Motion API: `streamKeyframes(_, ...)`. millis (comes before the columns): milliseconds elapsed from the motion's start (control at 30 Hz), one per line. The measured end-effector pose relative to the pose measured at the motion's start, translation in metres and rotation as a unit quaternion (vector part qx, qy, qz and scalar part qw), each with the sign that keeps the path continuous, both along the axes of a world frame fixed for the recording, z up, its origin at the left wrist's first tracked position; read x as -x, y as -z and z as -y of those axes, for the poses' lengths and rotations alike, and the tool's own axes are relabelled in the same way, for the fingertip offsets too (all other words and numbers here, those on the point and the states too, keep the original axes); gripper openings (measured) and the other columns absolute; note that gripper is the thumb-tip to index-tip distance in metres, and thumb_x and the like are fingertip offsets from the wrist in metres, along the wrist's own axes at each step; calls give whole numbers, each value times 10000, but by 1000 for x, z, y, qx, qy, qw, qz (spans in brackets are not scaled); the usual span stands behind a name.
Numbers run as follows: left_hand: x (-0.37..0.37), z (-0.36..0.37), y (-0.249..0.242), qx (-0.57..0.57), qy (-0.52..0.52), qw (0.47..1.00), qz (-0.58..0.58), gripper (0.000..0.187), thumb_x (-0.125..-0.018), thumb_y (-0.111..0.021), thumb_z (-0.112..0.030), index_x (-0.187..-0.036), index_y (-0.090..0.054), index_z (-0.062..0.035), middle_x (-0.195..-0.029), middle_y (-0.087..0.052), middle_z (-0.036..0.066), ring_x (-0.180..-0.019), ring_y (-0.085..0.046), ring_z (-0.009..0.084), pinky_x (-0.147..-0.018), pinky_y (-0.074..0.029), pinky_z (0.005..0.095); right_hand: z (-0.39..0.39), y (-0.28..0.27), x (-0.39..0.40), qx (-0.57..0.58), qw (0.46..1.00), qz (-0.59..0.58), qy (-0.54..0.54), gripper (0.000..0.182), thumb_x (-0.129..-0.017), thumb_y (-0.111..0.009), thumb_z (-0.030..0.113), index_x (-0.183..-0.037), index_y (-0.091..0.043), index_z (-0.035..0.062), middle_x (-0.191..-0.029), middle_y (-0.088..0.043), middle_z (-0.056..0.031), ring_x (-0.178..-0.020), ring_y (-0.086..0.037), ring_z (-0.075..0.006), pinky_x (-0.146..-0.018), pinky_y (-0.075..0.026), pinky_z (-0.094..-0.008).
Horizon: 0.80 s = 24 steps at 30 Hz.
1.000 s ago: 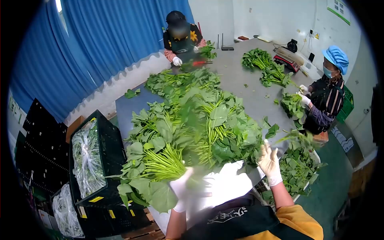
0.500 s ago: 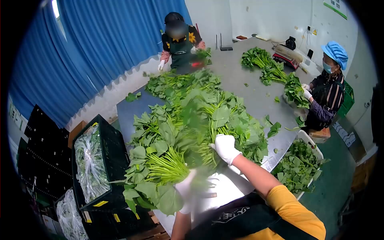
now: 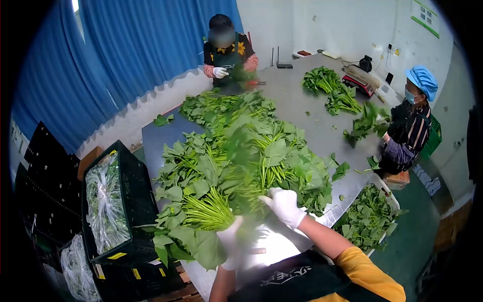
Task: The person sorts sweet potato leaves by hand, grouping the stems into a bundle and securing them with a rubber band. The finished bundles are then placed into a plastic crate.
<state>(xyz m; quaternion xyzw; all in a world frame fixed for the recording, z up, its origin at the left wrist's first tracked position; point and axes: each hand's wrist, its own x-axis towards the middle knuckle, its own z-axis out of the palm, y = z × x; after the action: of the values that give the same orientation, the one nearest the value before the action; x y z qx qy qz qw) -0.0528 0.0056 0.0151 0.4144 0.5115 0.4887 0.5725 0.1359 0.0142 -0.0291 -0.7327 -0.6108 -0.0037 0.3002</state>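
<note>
My left hand (image 3: 230,242), in a white glove, is wrapped round the cut ends of a bunch of leafy green stems (image 3: 205,209). Broad leaves hang below that bunch at the table's near edge. To the right, my white-gloved right hand (image 3: 286,207) is closed, with its fingertips by the stem ends of the large leafy green heap (image 3: 279,151). What those fingertips hold, if anything, is hidden by a blurred vertical smear between my hands. The heap lies on a metal table (image 3: 289,103).
Left stands a dark crate (image 3: 143,194) with bagged greens (image 3: 108,201). A white basket (image 3: 386,186) of greens sits at right. Across the table, one person (image 3: 229,55) and another in a blue cap (image 3: 410,121) handle greens. A red scale (image 3: 359,83) stands far right.
My right hand has come down and nearer to me, away from the heap. My left hand keeps its hold. The capped person's bunch is lifted and turned; the far person's hands have come together.
</note>
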Motion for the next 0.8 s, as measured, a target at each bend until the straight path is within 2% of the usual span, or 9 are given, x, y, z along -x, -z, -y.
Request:
streamKeyframes(67, 2, -1, 17, -88, 17, 994, -62, 372, -751, -683, 11, -1095, -544, 14, -943, -567, 53, -842, -553, 170, -804, -451, 293, -15, 1, 8, 113, 988, 100, -20, 407, -746, -672, 450, -684, -633, 49, -622, -606, -138, -555, -609, -302, -532, -470, -406)
streamKeyframes(133, 1, 3, 6, -51, 10, 998, -39, 374, -753, -682, 6, -1101, -545, 14, -948, -567, 53, -848, -551, 167, -808, -449, 294, -23, 26, 8, 107, 986, 124, -23, 404, -760, -655, 442, -678, -627, 47, -612, -599, -147, -547, -604, -301, -518, -460, -411)
streamKeyframes(200, 1, 7, -11, 3, -3, 1000, -8, 375, -756, -681, 1, -1106, -546, 14, -952, -567, 52, -854, -548, 165, -812, -447, 294, -23, 28, 8, 75, 997, 13, -20, 375, -779, -635, 412, -686, -630, 49, -620, -602, -153, -561, -606, -308, -520, -458, -396)
streamKeyframes(267, 1, 10, -28, 52, -14, 998, 15, 377, -758, -680, -5, -1111, -547, 13, -957, -567, 51, -861, -546, 163, -816, -445, 295, -2, 5, 8, 2, 997, -39, -63, 299, -806, -640, 325, -709, -639, 42, -607, -615, -106, -527, -600, -221, -516, -453, -328)
streamKeyframes(333, 1, 11, -42, 84, -18, 996, 27, 380, -761, -679, -10, -1116, -548, 13, -962, -567, 50, -867, -544, 161, -820, -444, 296, 18, -22, 9, 97, 896, -414, -131, 242, -826, -650, 245, -715, -638, 30, -606, -612, -39, -529, -558, -107, -518, -435, -259)
streamKeyframes(367, 3, 11, -45, 85, -21, 996, 28, 380, -761, -679, -10, -1116, -548, 13, -962, -567, 50, -867, -544, 161, -820, -444, 296, 26, -28, 13, 86, 890, -427, -133, 211, -835, -659, 197, -705, -639, 33, -615, -597, 1, -553, -503, -44, -515, -407, -221)
streamKeyframes(567, 3, 14, -46, 96, 10, 993, 63, 363, -793, -660, -42, -1132, -554, 38, -998, -599, 80, -866, -574, 174, -827, -455, 301, 49, -4, 24, 11, 934, -332, -132, 177, -770, -707, 165, -753, -651, -2, -610, -588, -75, -522, -524, -110, -508, -433, -274)
streamKeyframes(733, 12, -8, 48, 24, -17, 999, -19, 199, -896, -590, -138, -1075, -634, -62, -998, -653, 145, -904, -621, 296, -835, -471, 402, 52, -3, 26, -59, 970, -180, -154, 168, -741, -721, 164, -714, -646, 15, -612, -589, -119, -491, -561, -238, -485, -447, -318)
streamKeyframes(800, 23, -17, 49, 191, 91, 972, 103, 205, -882, -576, -88, -1075, -631, -48, -958, -643, 178, -890, -616, 305, -839, -468, 404, 52, -1, 27, -64, 976, -164, -129, 179, -729, -718, 172, -670, -625, 31, -589, -575, -108, -485, -560, -265, -473, -450, -333)
